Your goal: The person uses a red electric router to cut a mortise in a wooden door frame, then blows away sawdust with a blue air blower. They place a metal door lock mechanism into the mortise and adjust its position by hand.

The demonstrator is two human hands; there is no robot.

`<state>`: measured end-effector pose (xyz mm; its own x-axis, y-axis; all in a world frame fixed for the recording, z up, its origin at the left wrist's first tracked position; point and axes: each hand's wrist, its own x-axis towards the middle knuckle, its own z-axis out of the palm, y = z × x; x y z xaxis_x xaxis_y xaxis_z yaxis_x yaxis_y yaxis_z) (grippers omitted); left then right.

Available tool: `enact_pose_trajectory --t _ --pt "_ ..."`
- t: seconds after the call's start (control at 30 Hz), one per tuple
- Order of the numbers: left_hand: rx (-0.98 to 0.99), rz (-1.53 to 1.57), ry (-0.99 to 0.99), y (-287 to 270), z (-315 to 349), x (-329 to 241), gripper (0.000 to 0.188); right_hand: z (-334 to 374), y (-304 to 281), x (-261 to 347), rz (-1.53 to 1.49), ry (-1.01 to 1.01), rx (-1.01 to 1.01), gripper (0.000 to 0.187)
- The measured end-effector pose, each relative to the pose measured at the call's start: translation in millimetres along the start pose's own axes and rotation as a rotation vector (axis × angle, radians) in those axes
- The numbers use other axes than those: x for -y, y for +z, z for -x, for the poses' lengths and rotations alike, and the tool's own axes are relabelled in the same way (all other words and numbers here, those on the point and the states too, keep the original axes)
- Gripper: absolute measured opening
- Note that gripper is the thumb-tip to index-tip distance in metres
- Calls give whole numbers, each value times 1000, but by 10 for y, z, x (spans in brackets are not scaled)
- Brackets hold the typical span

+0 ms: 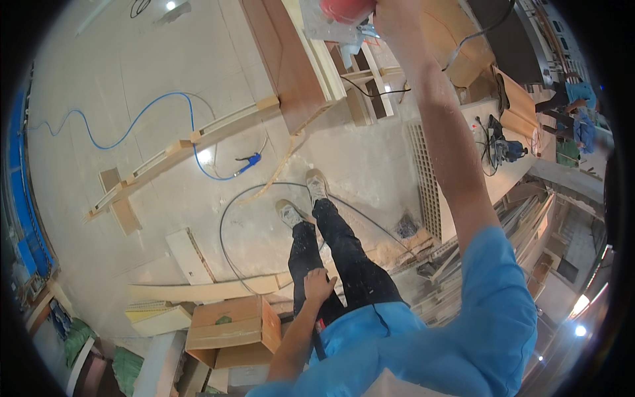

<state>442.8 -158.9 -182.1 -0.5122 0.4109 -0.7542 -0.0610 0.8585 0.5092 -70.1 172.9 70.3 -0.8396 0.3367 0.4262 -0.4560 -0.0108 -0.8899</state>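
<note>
My right arm stretches up to the top of the picture, where the upper edge cuts off my right hand (395,18). Beside that hand is a rounded red object (347,8) with clear plastic (321,26) next to it. My right fingers are out of sight, so any grip on the red object cannot be made out. Down at my thigh rests my left hand (319,286), thumb apart from the fingers, holding nothing visible. Near the red object stands a brown panel (284,56) with pale strips along its side.
A blue air hose (149,114) with a blow gun (250,161) lies on the floor, left of a dark looped cable (223,231). At lower left sits a cardboard box (228,324). A power tool (509,151) rests on the right-hand bench. Other people (582,99) are far right.
</note>
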Motion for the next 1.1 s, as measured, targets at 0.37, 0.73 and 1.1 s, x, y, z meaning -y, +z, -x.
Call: enact_pose_trajectory --t 0.37,0.73,1.1 --pt "49 -15 -33 34 -12 16 47 153 -4 -262 -40 -18 82 56" --pt "16 34 -31 33 -58 -11 45 38 -139 -143 32 -28 77 64" --pt "-15 38 -32 -8 -93 -44 43 158 -72 -329 24 37 101 59"
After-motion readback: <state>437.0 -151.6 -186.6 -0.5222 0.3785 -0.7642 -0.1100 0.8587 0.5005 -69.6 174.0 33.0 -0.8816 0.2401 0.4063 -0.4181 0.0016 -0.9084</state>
